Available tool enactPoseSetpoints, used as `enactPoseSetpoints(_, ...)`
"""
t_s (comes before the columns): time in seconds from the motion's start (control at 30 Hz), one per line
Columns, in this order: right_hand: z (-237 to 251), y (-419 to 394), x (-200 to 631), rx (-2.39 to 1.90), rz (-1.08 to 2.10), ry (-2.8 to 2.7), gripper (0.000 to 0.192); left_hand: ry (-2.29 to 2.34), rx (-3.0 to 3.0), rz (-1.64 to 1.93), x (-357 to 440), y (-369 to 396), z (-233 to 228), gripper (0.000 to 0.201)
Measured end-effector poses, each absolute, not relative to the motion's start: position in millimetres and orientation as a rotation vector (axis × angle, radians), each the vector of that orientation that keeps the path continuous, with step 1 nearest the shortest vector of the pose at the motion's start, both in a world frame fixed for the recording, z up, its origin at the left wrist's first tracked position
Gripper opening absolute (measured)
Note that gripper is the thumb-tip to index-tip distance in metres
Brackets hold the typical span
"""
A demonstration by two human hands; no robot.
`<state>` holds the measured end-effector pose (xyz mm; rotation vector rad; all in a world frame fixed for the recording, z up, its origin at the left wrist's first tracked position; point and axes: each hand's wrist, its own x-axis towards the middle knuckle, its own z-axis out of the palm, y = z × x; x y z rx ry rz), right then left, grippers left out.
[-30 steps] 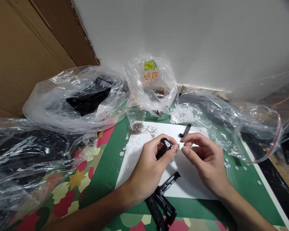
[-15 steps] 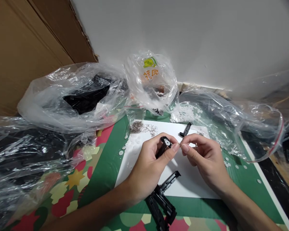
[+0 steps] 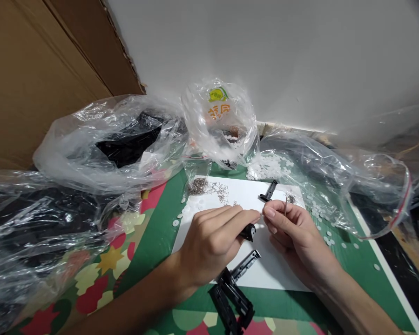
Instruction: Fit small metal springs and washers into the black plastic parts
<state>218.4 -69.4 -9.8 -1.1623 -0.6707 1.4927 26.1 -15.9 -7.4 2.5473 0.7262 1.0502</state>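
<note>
Both hands are closed in pinches over the white sheet (image 3: 272, 260). Left hand (image 3: 212, 242) holds a small black plastic part (image 3: 248, 231) in a narrow grip, its end poking out under the fingertips; right hand (image 3: 293, 232) pinches a thin metal wire piece (image 3: 286, 204) that stands up above its fingers. The two sets of fingertips nearly touch above the middle of the sheet.

On the sheet's far edge I see a scatter of tiny metal springs (image 3: 199, 185) and another small black clip (image 3: 268, 190). At its near edge lies a stack of longer black frames (image 3: 233, 293), partly off the sheet. Small white discs (image 3: 181, 215) dot the sheet's left border and the green mat (image 3: 160, 223) around it. Beyond the sheet sit clear plastic bags (image 3: 104, 139) — one with an orange and green print (image 3: 218, 104), another with more white discs spilling out to the right.

As I judge it, the risk is the wire piece slipping or flicking from so light a pinch — it would vanish among the loose springs. A wrist could also nudge the frames off the bench.
</note>
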Motion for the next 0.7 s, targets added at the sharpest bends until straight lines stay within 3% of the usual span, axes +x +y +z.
enactPoseSetpoints(0.17,-23.8,-74.7,212.8,-1.231,1.229,-0.769,0.032,0.697,2.761,1.063,24.8,-14.1,-5.0,0.038)
enactPoseSetpoints(0.37,-25.3,-72.0,205.9,-1.259,1.250,-0.732,0.038,0.661,2.752,1.063,22.1,-11.6,-4.8,0.037)
enactPoseSetpoints(0.57,-17.1,-72.0,207.3,-1.274,1.070,-0.903,0.030,0.688,2.609,1.087,22.7,-11.1,-10.3,0.041)
enactPoseSetpoints(0.7,-15.7,-69.2,206.6,-1.255,1.024,-0.873,0.029,0.785,2.512,1.062,25.6,-11.5,-12.7,0.032)
